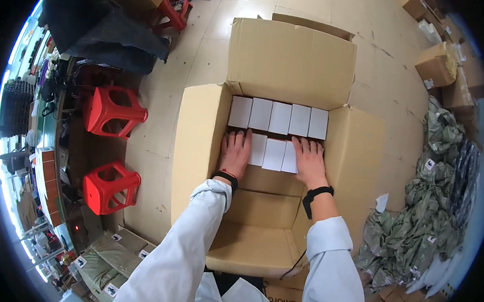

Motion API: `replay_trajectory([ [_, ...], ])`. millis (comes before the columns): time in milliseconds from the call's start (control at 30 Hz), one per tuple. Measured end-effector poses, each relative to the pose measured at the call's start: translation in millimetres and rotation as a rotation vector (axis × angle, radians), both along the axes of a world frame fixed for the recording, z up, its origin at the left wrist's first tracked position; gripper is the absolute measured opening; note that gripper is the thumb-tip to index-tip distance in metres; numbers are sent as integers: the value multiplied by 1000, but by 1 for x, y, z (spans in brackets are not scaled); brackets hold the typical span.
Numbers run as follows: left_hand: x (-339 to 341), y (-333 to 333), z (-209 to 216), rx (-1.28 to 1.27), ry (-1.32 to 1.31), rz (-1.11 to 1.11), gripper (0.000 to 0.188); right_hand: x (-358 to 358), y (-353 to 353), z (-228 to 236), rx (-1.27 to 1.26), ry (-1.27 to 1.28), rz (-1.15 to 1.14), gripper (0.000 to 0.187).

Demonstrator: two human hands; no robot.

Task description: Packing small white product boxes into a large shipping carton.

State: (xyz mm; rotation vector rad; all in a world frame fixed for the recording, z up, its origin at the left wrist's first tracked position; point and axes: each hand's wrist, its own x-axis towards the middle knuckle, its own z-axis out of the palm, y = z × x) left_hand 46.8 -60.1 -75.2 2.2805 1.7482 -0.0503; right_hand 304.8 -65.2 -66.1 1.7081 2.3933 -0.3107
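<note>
My left hand [235,152] and right hand [309,159] are bracketing the boxes [274,153] inside the carton [292,58], probably keeping their row straight. My fingers are reaching forward; whether they're gripping, I cannot tell.

In the carton's [356,150] far end we log five small boxes [280,117]; a second row [274,154] lies directly before them, left hand [234,153] at its left end, right hand [310,160] at its right. Stools [96,115] stand left of the carton; bags [434,202] lie right.
</note>
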Motion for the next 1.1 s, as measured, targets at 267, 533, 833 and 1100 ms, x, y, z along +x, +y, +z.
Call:
replay_trajectory([
  [267,-4,6,-10,160,118,-154,56,-6,-5,-5,17,-35,26,112],
  [533,-2,-5,29,103,61,-189,54,-2,-24,26,-10,23,18,109],
  [833,-23,-64,240,283,-100,-234,61,-5,-90,236,122,224,61,98],
  [1100,-130,-203,349,289,-174,-177,64,-116,-203,391,106,108,161,96],
])
